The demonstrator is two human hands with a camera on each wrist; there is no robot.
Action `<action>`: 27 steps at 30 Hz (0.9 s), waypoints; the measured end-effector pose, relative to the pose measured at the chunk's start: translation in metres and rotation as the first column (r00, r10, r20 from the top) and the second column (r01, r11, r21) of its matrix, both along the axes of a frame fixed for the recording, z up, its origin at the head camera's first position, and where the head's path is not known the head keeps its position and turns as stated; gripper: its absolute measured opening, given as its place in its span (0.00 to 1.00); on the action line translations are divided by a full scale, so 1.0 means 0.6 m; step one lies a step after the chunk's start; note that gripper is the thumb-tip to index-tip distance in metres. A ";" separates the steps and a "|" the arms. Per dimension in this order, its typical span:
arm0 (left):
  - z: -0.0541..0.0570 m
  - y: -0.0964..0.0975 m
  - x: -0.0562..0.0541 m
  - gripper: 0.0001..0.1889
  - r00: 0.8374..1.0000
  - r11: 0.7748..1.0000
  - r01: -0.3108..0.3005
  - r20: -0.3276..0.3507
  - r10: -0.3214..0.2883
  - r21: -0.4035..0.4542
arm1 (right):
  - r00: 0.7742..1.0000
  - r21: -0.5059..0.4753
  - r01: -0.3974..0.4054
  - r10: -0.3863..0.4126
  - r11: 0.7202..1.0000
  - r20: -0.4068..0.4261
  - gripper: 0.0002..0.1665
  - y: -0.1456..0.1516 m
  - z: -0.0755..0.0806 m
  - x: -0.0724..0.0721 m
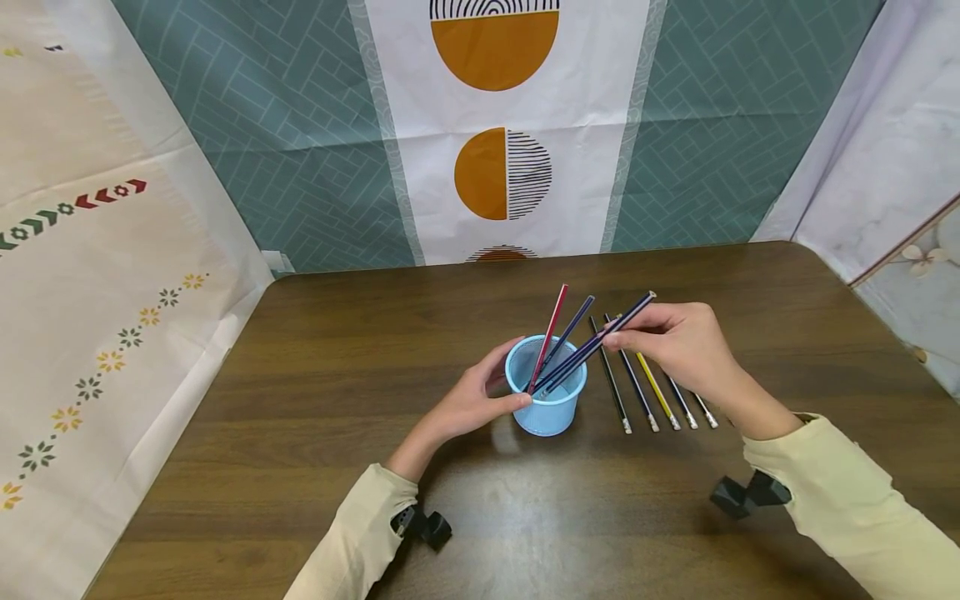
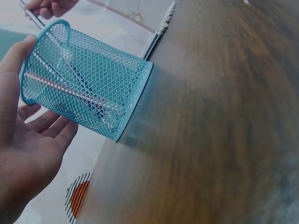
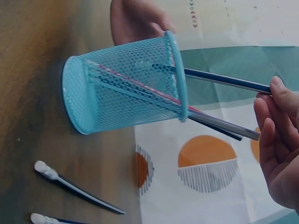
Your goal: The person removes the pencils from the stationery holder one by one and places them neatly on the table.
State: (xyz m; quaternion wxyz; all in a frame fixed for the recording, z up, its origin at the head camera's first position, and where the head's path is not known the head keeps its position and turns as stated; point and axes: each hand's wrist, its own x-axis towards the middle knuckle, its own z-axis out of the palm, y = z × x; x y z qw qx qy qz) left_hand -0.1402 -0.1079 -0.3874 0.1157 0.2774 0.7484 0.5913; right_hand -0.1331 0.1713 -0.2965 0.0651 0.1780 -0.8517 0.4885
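Observation:
A light blue mesh pencil cup [image 1: 546,421] stands on the table. My left hand [image 1: 474,398] holds it at its left side, thumb at the front of the rim [image 2: 70,32] and fingers round the back. My right hand [image 1: 686,346] pinches a dark pencil [image 3: 224,81] near its upper end, between thumb and fingertips. That pencil slants over the right rim, its lower end inside the cup. A red pencil [image 1: 551,325] and a couple of dark pencils [image 3: 224,126] lean in the cup as well.
Right of the cup, beneath my right hand, several pencils lie side by side with their eraser ends toward me, among them a yellow pencil [image 1: 658,390]. The brown wooden table [image 1: 360,333] ends at a patterned cloth [image 1: 300,167] behind. Black wrist cameras [image 1: 750,493] sit on both sleeves.

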 end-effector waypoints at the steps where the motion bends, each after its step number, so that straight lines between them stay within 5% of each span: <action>1: -0.002 0.000 -0.001 0.40 1.000 1.000 0.001 -0.003 -0.001 0.002 | 1.000 0.001 0.003 -0.003 1.000 -0.009 0.07 0.001 0.002 0.000; 27: -0.008 -0.003 -0.001 0.40 0.999 1.000 -0.015 -0.030 0.016 0.005 | 0.981 -0.222 -0.041 -0.003 0.974 -0.194 0.10 0.014 0.020 -0.008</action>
